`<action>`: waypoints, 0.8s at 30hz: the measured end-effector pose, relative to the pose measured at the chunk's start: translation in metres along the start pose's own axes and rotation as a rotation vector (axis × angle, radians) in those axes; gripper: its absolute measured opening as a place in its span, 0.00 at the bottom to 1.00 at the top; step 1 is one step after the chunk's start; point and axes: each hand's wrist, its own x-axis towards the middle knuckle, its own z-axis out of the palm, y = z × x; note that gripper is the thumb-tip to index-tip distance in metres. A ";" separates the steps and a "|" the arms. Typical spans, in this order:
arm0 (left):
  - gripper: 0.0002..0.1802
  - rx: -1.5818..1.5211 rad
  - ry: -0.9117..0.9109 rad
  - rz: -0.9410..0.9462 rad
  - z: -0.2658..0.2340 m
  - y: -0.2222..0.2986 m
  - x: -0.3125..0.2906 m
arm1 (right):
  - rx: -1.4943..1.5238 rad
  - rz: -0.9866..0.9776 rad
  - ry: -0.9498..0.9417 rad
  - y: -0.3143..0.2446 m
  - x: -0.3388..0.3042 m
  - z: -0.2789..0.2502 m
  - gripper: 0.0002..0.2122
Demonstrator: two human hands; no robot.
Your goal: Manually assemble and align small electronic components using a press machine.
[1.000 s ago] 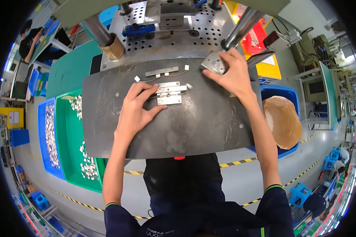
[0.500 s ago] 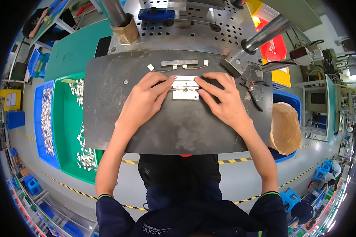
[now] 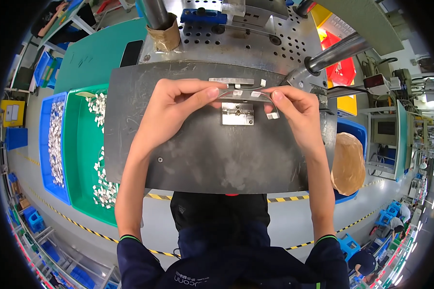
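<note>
My left hand [image 3: 185,103] and my right hand [image 3: 298,107] hold a thin wire harness between pinched thumbs and fingers. Two white connectors [image 3: 246,93] sit along its middle, and another white connector [image 3: 273,115] hangs by my right fingers. The harness is stretched above a small silvery metal fixture [image 3: 237,115] on the dark board. Just behind it lies a ridged metal bar [image 3: 232,81]. More wire with a white connector [image 3: 263,83] rests beside that bar; its left part is hidden by my left hand.
A dark board [image 3: 202,164] carries the work. To its left stand a green bin [image 3: 84,159] and a blue bin [image 3: 45,139] with many small white parts. A paper-lined blue bin [image 3: 349,190] is at right. Behind rise a perforated metal plate [image 3: 248,46] and steel posts [image 3: 340,52].
Both hands have come up off the fixture and spread apart, with the wire harness now pinched between them. My right hand now covers most of the pliers. The view has shifted slightly.
</note>
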 end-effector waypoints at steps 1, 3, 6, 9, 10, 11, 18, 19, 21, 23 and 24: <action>0.14 0.001 -0.005 -0.002 0.000 0.001 -0.002 | 0.002 0.001 0.005 -0.001 -0.002 0.000 0.11; 0.13 0.028 -0.033 -0.061 -0.001 0.004 -0.007 | -0.017 0.026 0.010 -0.003 -0.006 0.001 0.11; 0.13 -0.006 -0.032 -0.049 0.000 0.003 -0.010 | 0.008 0.033 -0.005 -0.005 -0.008 0.000 0.10; 0.12 0.015 -0.030 -0.037 0.001 0.001 -0.014 | -0.051 0.059 -0.039 -0.009 -0.015 0.003 0.09; 0.12 0.014 -0.024 -0.044 -0.001 0.002 -0.018 | -0.047 0.065 -0.044 -0.009 -0.018 0.001 0.09; 0.13 0.170 -0.101 -0.005 -0.005 0.004 -0.023 | -0.251 -0.045 -0.150 -0.009 -0.022 -0.003 0.10; 0.13 0.686 -0.157 0.425 0.015 -0.035 -0.071 | -0.834 -0.514 -0.314 0.020 -0.065 0.008 0.14; 0.13 0.746 -0.155 0.462 0.017 -0.040 -0.074 | -0.923 -0.587 -0.321 0.025 -0.068 0.009 0.14; 0.12 0.743 -0.163 0.469 0.018 -0.041 -0.072 | -0.907 -0.610 -0.316 0.034 -0.070 0.008 0.13; 0.11 0.743 -0.172 0.479 0.015 -0.038 -0.062 | -0.891 -0.637 -0.309 0.036 -0.060 0.007 0.13; 0.10 0.715 -0.166 0.476 0.013 -0.030 -0.052 | -0.876 -0.646 -0.226 0.033 -0.049 0.006 0.13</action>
